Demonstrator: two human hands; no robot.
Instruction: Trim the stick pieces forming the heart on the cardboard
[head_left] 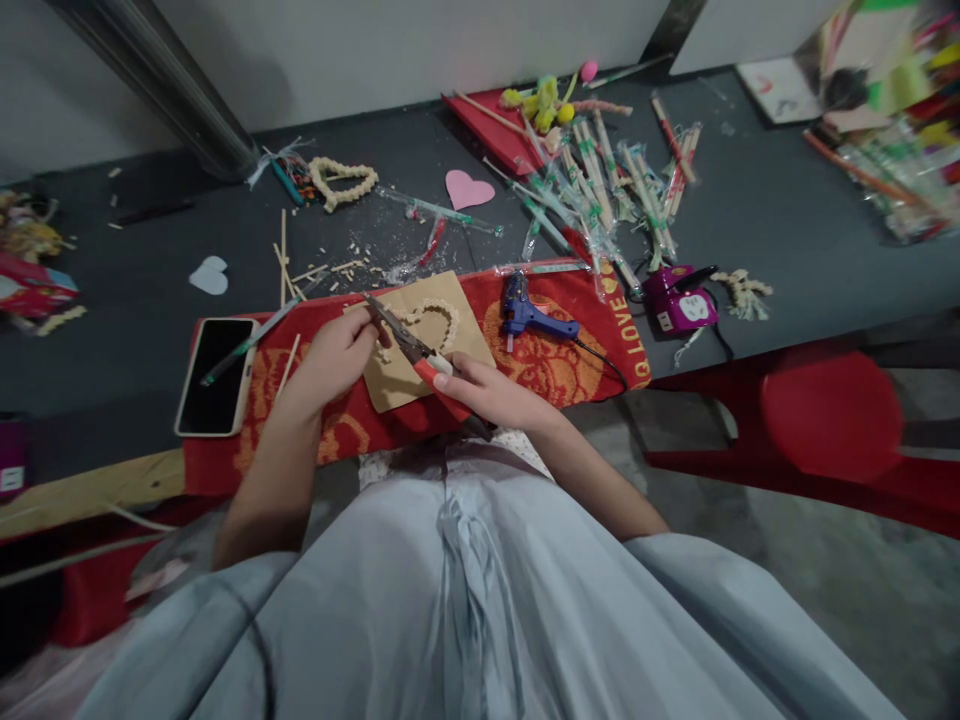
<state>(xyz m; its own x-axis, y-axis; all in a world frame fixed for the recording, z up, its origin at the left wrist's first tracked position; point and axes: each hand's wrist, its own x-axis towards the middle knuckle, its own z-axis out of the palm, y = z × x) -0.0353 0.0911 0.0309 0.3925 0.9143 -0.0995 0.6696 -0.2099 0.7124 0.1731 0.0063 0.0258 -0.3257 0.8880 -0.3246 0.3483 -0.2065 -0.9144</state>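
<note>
Over a dark grey tabletop (pixel 750 270), my right hand (pixel 491 392) is wrapped around the orange-and-white handles of a metal cutting tool (pixel 405 340), which slants across to my left hand (pixel 337 355). The left fingers are drawn together at the blade tips, apparently to steady something small there (what they pinch, if anything, I cannot tell).

The tool sits between my hands, above a brown rectangular card (pixel 397 385) bearing a knobbly, cream-coloured heart outline (pixel 453 322). The card lies directly before me, probably to keep the outline within close view. A red towel with orange patterning (pixel 345 440) spreads beneath, perhaps as a protective mat; a blue plastic glue gun (pixel 544 318) rests on it, handy to my right.

At left, a slim green-and-clear stick (pixel 247 345) crosses a glossy black phone in a pale case (pixel 217 400). Beyond the towel are pale, splintery wooden bits (pixel 352 268), a smooth pink paper heart (pixel 470 190) and a heap of sticks in crinkled clear wrapping (pixel 600 170).
</note>
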